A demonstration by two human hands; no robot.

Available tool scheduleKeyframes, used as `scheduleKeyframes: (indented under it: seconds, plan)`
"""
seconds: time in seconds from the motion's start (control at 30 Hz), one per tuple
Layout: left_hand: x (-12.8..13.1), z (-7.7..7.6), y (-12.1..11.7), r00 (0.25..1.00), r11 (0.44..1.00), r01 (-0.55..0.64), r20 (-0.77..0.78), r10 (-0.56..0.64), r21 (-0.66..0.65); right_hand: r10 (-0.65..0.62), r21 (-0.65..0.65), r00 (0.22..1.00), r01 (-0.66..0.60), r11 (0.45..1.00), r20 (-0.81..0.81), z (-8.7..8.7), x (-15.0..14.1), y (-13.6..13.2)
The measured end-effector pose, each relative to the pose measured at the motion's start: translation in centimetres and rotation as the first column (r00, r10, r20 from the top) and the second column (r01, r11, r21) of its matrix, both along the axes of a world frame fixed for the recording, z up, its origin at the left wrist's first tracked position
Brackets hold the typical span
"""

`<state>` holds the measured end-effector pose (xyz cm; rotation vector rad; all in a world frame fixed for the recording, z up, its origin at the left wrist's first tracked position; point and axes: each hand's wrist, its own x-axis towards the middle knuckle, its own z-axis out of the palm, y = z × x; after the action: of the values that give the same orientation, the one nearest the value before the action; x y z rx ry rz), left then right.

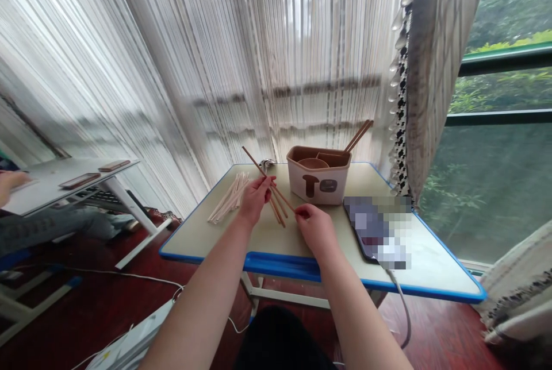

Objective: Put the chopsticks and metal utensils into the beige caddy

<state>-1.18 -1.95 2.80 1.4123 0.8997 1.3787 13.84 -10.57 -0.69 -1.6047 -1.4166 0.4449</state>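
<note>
My left hand [256, 196] is closed around brown chopsticks [253, 160]. One sticks up past my fingers to the upper left, and several ends fan out below toward the lower right. My right hand [317, 227] pinches the end of one chopstick [285, 197] that reaches across from the left hand. To the left of my left hand lies a loose pile of pale thin sticks [226, 197], seemingly in clear wrapping. Behind the hands stands a white and brown caddy [317, 186], with two brown chopsticks [359, 136] leaning out at its right corner.
A phone-like device [366, 232], partly blurred, lies at right with a white cable [403, 309] hanging off the blue-edged table [207, 255]. Shiny metal items [267, 164] sit behind my left hand. Another person's hand [12, 183] rests at a neighbouring table [43, 192].
</note>
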Motion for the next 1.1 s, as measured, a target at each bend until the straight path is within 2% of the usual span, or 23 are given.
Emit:
scheduleKeyframes:
  seconds: [0.2,0.4,0.67,0.9,1.1]
  plan:
    - [0.2,-0.2,0.0,0.994,0.997,0.078,0.079,-0.077,-0.012,-0.021,0.021,0.999,0.021,1.000,-0.036,0.3,-0.2,-0.2]
    - [0.1,0.2,-0.2,0.981,0.991,0.126,0.153,-0.118,-0.047,0.184,0.042,0.969,-0.179,0.983,-0.164,1.0,-1.0,-0.9]
    - [0.1,0.6,-0.9,0.963,0.975,0.210,0.187,-0.193,-0.076,0.278,0.044,0.938,-0.275,0.961,-0.208,0.6,-1.4,-0.8]
    - [0.2,0.6,-1.3,0.958,0.964,0.257,0.150,-0.245,-0.064,0.236,0.039,0.955,-0.232,0.972,-0.180,1.2,-1.3,-1.1]
    - [0.3,0.7,-1.3,0.954,0.964,0.260,0.167,-0.248,-0.057,0.255,0.021,0.955,-0.255,0.967,-0.150,1.0,-1.3,-1.0]
